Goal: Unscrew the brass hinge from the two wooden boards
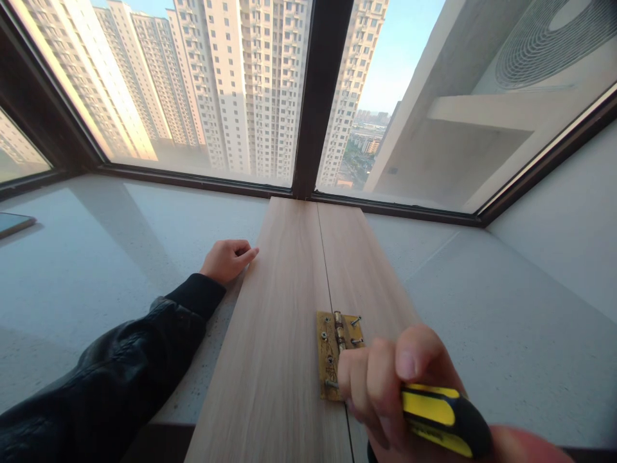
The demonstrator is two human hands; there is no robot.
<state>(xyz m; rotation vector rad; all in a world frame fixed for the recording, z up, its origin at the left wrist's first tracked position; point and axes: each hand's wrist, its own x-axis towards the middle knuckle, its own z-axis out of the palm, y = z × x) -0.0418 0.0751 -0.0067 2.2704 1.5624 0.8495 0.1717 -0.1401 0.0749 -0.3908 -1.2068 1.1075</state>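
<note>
A brass-coloured hinge (328,355) lies across the seam between two pale wooden boards. On its left leaf several screws show, most seated low and the bottom one (332,384) sticking out. Two screws stand up tilted in the right leaf, whose lower part is hidden by my right hand (385,379). That hand is closed around a screwdriver (436,415) with a yellow and black handle; its shaft and tip are hidden. My left hand (229,260) rests with curled fingers on the counter, touching the left edge of the left board (284,289).
The right board (364,257) runs beside the left one to the window frame (303,154). Both lie on a speckled pale counter (120,238). At the far left is a flat, phone-like object (14,224). A white wall (569,193) closes the right side.
</note>
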